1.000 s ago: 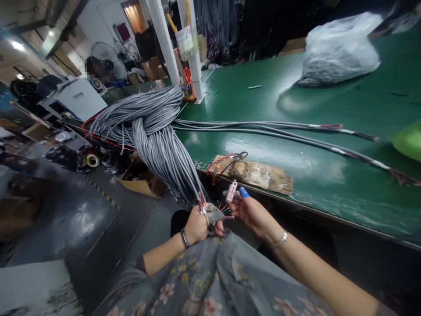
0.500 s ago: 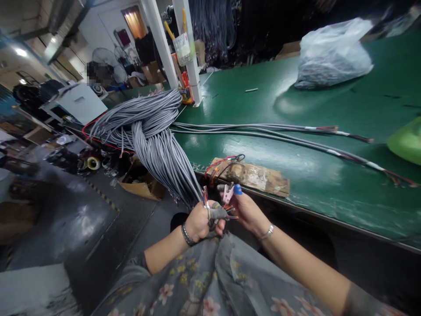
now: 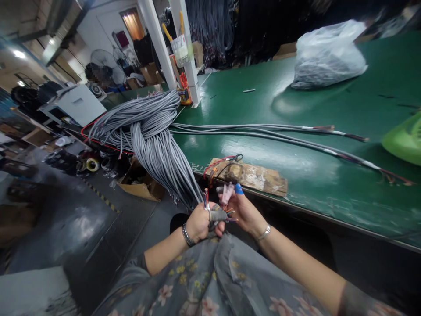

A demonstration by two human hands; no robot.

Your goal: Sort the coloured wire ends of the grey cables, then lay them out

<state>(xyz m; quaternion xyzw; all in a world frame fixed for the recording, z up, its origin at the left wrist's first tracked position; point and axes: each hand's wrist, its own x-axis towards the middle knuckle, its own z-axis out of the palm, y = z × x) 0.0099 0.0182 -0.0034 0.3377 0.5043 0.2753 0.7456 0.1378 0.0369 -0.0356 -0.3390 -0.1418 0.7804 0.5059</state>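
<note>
My left hand [image 3: 199, 223] is closed around the stripped end of a grey cable, with thin red, blue and orange wires [image 3: 230, 213] fanning out from it. Worn grey covers sit on its thumb and finger. Close beside it, my right hand [image 3: 247, 214] pinches a small pale pink clip [image 3: 226, 193], blurred, between thumb and fingers. A blue cover wraps the right thumb tip. Beyond the hands, a thick bundle of grey cables [image 3: 164, 153] hangs over the bench edge, and its lower end runs down behind my left hand.
On the green bench [image 3: 256, 109] lie several loose cables [image 3: 279, 133] with bared ends. A wooden board [image 3: 253, 175] with red and black leads rests at the front edge. Farther off are a white plastic bag [image 3: 327, 57], a green bag [image 3: 403, 140] and a white post [image 3: 187, 57].
The pink clip has turned slightly and is blurrier, still in my right hand. My left hand keeps its hold. The whole view has shifted a little.
</note>
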